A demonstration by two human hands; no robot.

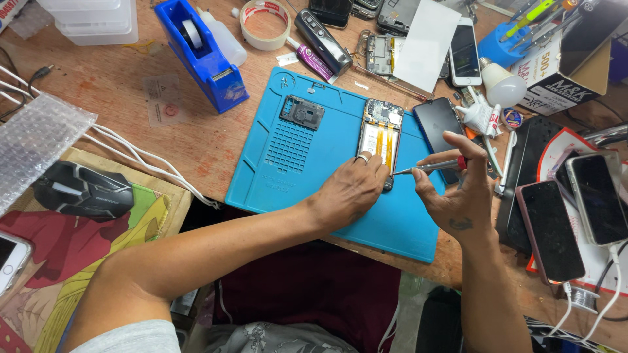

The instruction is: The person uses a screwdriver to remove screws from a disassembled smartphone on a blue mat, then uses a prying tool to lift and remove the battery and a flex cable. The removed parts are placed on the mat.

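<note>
One view, from my head.
It looks steeply down and forward over my forearms at the blue mat [307,163] on the bench [131,85], close in, my lap at the bottom edge.

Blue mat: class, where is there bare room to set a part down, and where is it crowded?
Free: the mat below the grid, left of the left hand; bare wood between tape dispenser and cables. Crowded: right of the right hand, packed with phones.

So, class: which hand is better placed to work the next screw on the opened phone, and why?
The right hand, probably: it holds the screwdriver with the tip at the opened phone. The left hand rests on the phone's lower end, steadying it on the blue mat.
</note>
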